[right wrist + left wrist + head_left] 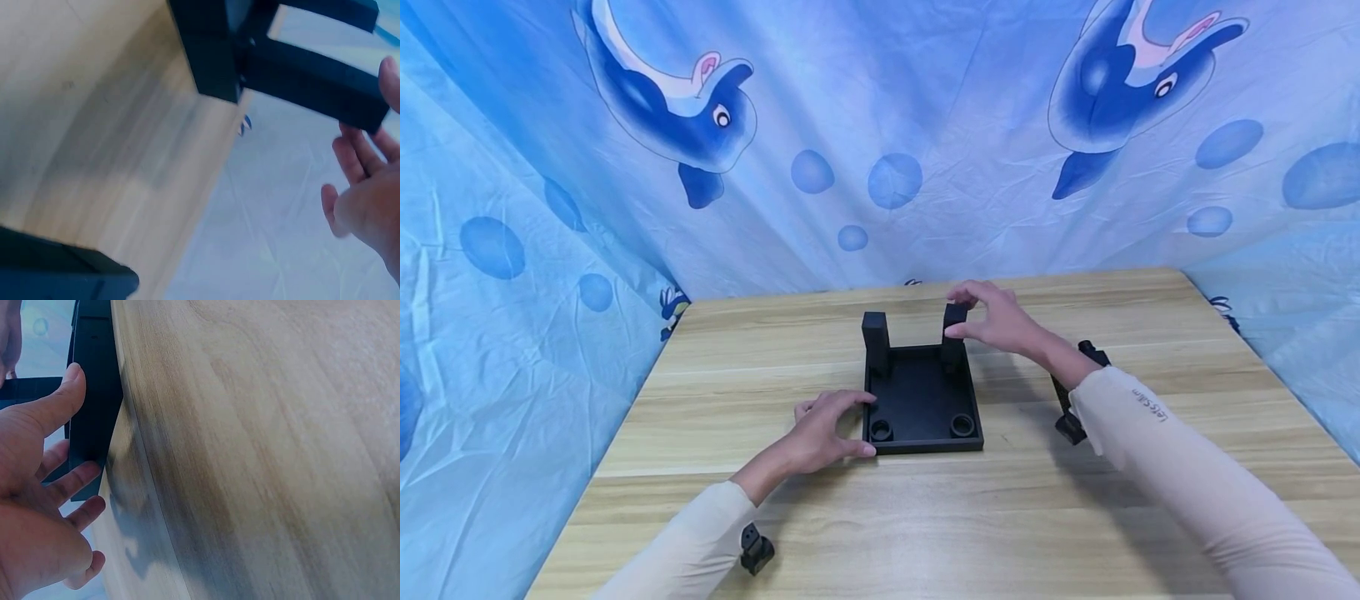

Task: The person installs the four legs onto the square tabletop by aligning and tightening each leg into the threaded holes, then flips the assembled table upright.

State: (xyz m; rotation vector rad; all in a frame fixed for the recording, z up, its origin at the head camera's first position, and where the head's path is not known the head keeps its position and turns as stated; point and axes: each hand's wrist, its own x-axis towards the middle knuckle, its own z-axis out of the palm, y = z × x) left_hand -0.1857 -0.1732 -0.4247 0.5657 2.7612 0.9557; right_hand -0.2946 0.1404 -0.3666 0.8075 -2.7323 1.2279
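Observation:
A black square panel (pixel 917 400) with a raised rim lies flat on the table. Two square black legs stand upright at its far corners, the left leg (pixel 876 342) and the right leg (pixel 952 354). Both near corners have round sockets, left (pixel 881 430) and right (pixel 962 425). My left hand (pixel 827 429) spans the near left corner, thumb and fingers spread and mostly straight against the rim. Around the top of the right leg curl the thumb and fingers of my right hand (pixel 996 317); the right wrist view has them at the leg's end (pixel 369 109).
The wooden table (pixel 737 358) ends at a blue cloth (pixel 850 208) printed with dolphins. Black devices sit at both wrists, the left device (pixel 756 550) and the right device (pixel 1071 425). A dark, unclear shape (pixel 62 269) fills the right wrist view's lower left.

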